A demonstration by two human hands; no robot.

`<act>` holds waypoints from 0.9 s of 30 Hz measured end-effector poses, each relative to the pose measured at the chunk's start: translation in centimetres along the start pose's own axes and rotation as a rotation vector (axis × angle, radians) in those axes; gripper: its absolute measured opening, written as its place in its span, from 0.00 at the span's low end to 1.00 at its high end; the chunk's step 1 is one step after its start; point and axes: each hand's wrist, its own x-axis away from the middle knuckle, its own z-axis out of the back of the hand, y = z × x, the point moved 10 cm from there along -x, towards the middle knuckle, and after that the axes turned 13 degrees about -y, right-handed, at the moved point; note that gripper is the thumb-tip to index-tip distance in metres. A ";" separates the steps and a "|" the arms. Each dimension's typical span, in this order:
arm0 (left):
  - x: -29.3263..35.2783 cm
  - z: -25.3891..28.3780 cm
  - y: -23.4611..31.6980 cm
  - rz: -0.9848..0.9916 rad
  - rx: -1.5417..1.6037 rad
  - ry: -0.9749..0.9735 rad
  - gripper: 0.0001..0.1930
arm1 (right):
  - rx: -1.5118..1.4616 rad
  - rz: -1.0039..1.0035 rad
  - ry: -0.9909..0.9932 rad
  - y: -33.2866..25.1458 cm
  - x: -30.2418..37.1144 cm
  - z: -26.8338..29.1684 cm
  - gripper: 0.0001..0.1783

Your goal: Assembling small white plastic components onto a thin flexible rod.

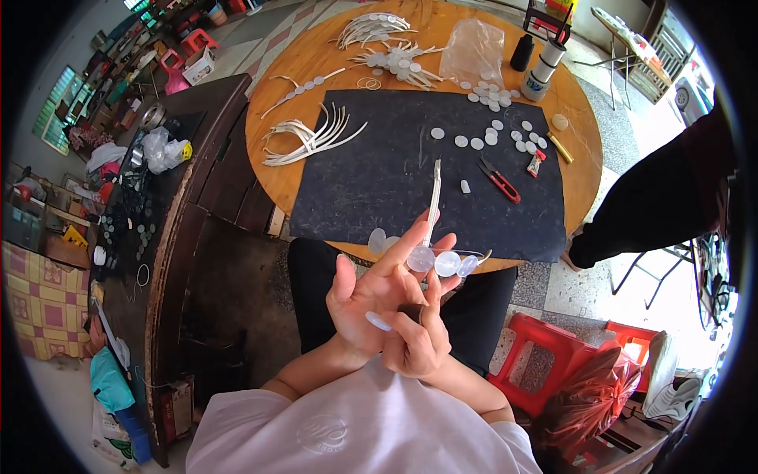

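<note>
Over my lap, my left hand (365,304) is turned palm up with its thumb apart. Between its raised fingers it holds a narrow white strip (434,201), which stands upright past the table's near edge. Translucent round discs (447,264) hang in a row across the fingers, joined by a thin thread or wire. Close against the left palm, my right hand (417,344) is curled round a small dark brown piece (411,311), whose kind I cannot make out. A single pale disc (378,321) shows at the right hand's bent fingers. The strip's lower end is hidden by the fingers.
A dark mat (371,189) covers the near part of the round wooden table (276,87). On it lie red-handled thread snips (500,180), loose discs (477,143) and a bundle of white strips (316,142). Thread spools (541,75) stand far right. Red stools (537,359) are at right. Someone's dark-clad leg (655,197) is nearby.
</note>
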 end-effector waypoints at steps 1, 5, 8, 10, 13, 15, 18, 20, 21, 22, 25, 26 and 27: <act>0.0 -0.1 0.0 0.006 -0.014 -0.014 0.44 | -0.003 -0.004 0.002 0.0 0.0 0.0 0.18; 0.2 -0.2 0.0 0.016 -0.052 -0.038 0.44 | 0.038 -0.001 -0.003 -0.2 0.0 0.0 0.18; 0.2 -0.2 0.0 0.016 -0.065 -0.037 0.44 | 0.020 0.000 -0.003 0.0 -0.1 -0.1 0.16; 0.2 -0.1 0.0 0.014 -0.051 -0.024 0.44 | 0.012 0.001 -0.005 0.0 0.0 -0.1 0.16; 0.2 -0.3 -0.3 0.021 -0.065 -0.035 0.44 | 0.008 -0.033 0.067 0.0 0.4 0.5 0.15; 0.1 -0.8 -0.4 0.033 -0.116 -0.070 0.44 | 0.018 -0.040 0.070 0.0 0.1 0.8 0.13; 0.4 -0.6 -0.4 0.049 -0.235 -0.020 0.43 | 0.032 -0.046 0.078 -0.3 -0.2 1.0 0.10; 0.5 -0.5 -0.5 0.054 -0.291 0.000 0.43 | 0.010 -0.063 0.055 -0.4 -0.1 0.9 0.10; 0.6 -0.4 -0.5 0.034 -0.305 0.004 0.42 | 0.000 -0.072 0.044 -0.5 0.0 1.0 0.10; 0.6 -0.3 -0.2 0.009 -0.325 0.008 0.41 | 0.005 -0.065 0.040 -0.6 0.0 1.1 0.10; 0.9 0.6 1.2 -0.049 -0.534 0.011 0.37 | -0.278 -0.236 0.066 2.4 0.3 2.0 0.07; 1.2 0.9 2.2 -0.076 -0.728 0.015 0.35 | -0.274 -0.231 0.061 2.4 0.3 2.5 0.07; 1.4 0.6 3.1 -0.104 -0.916 0.017 0.33 | -0.505 -0.394 0.090 4.2 0.8 2.4 0.07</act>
